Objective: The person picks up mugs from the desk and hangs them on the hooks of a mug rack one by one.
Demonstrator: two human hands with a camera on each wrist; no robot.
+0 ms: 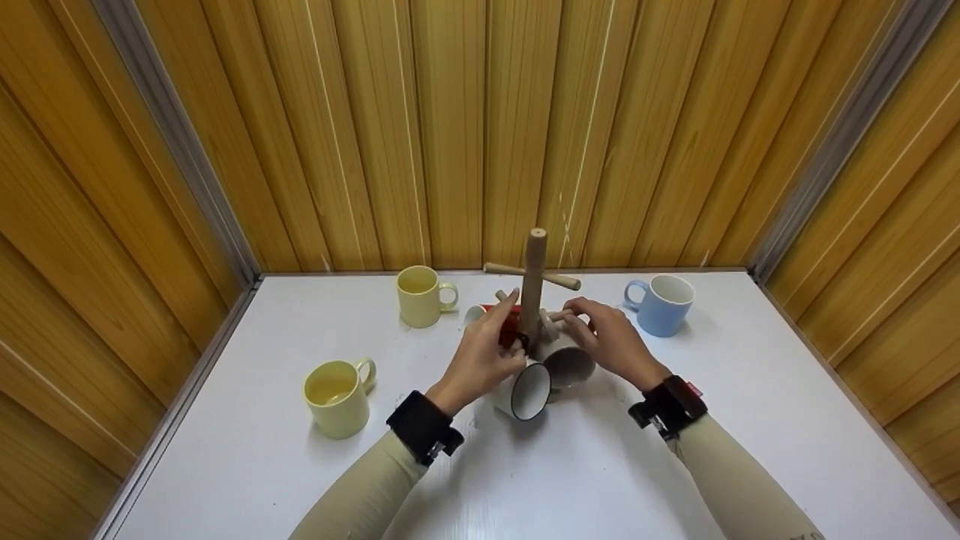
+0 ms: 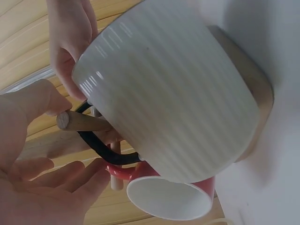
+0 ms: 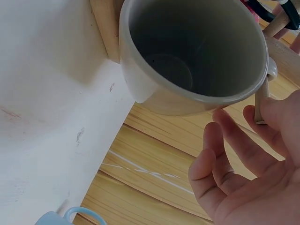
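Note:
A wooden mug tree (image 1: 533, 281) stands between the two hands. A white ribbed mug (image 2: 173, 93) with a black rim hangs by its black handle from a peg (image 2: 86, 122) on the near side. My left hand (image 1: 480, 356) is beside that handle, its thumb at the peg's tip and its fingers spread apart below. On the right side hangs a greyish-white mug (image 3: 154, 91), mouth tilted outward. My right hand (image 1: 611, 337) pinches the tip of its peg (image 3: 260, 105) between thumb and index finger. Behind the ribbed mug, a red mug (image 2: 201, 185) with a white inside hangs too.
Two yellow mugs stand upright on the left, one nearer yellow mug (image 1: 337, 412) and one farther yellow mug (image 1: 418, 304). A light blue mug (image 1: 664, 307) stands back right on the white table (image 1: 262, 480). Wood-patterned walls (image 1: 450, 135) enclose the back and sides.

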